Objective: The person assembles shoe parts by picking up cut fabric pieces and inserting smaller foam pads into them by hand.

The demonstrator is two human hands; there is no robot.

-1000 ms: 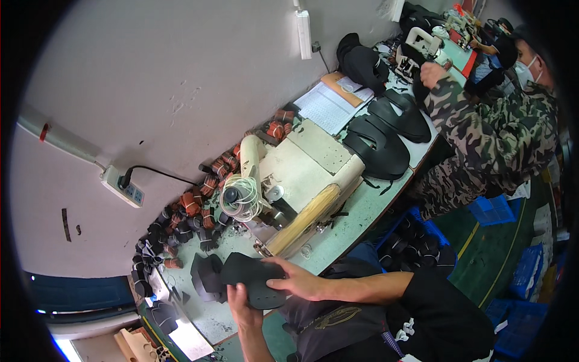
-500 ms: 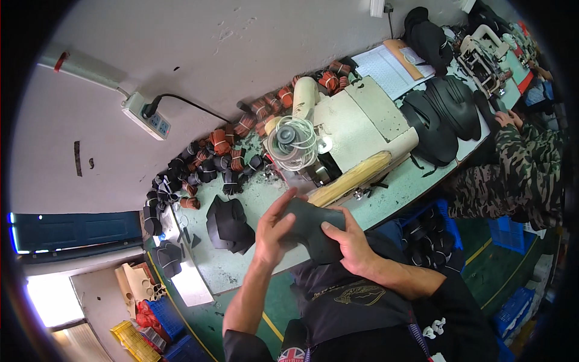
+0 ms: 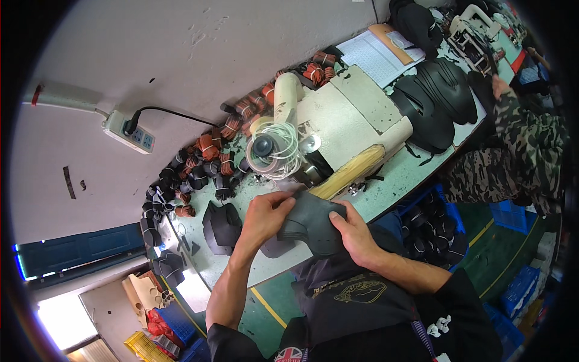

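A dark grey, curved, flat-cut stack of leather-like pieces [image 3: 316, 220] is held between my hands, over the near edge of the workbench. Layered edges show on its left side. My left hand [image 3: 265, 220] pinches its upper left edge between thumb and fingers. On the right side my right hand [image 3: 356, 234] grips it, thumb on top and fingers underneath. Below my left hand another dark piece [image 3: 277, 247] shows in part; whether it joins the stack I cannot tell. A black stack of pieces [image 3: 220, 226] lies on the bench left of my forearm.
A cream machine [image 3: 344, 108] with a yellowish padded bar [image 3: 353, 172] stands just beyond my hands. Tied black and orange bundles [image 3: 208, 148] line the wall. Black curved pieces [image 3: 422, 117] lie to the right, near a person in camouflage [image 3: 512, 157]. A blue crate [image 3: 449, 211] stands below.
My left hand's fingers, spread before, now close on the stack's left edge. The stack's layered edge shows more. The whole view has shifted slightly. The other person's hand has moved up.
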